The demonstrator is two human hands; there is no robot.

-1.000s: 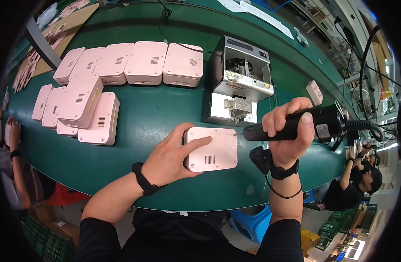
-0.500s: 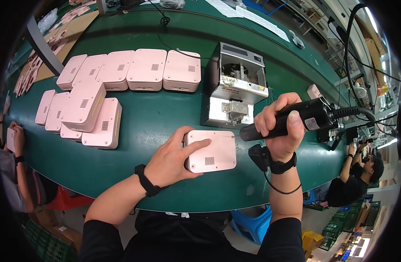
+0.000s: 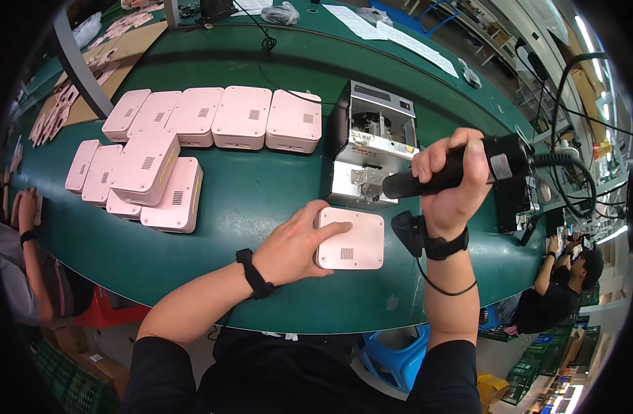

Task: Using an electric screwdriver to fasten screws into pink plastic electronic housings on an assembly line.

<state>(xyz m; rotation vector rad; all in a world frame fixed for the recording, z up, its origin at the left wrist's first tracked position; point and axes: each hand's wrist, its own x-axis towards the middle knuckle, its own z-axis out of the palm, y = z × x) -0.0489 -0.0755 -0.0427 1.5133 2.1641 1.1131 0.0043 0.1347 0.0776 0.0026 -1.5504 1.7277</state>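
My left hand [image 3: 289, 247] grips a pale pink plastic box [image 3: 361, 245] by its left side, one finger laid across the top. The box lies flat on the green table, showing a vented face with screw holes at its corners. Wrapped in my right hand [image 3: 449, 172] is a black corded electric screwdriver [image 3: 513, 159], held nearly level above the table. Its nose points left, at the front of a grey and white screw feeder [image 3: 378, 141]. Whether the bit touches a screw there is hidden.
Several similar pink boxes [image 3: 240, 114] stand in a row at the back left. A second cluster [image 3: 171, 200], partly stacked, sits nearer. A metal post [image 3: 82, 65] rises at far left. Co-workers sit at both ends; a blue stool [image 3: 402, 359] is below the table edge.
The screwdriver has moved up from beside the box's upper right corner to the screw feeder's front. My left hand stays on the box, and the whole view has shifted slightly.
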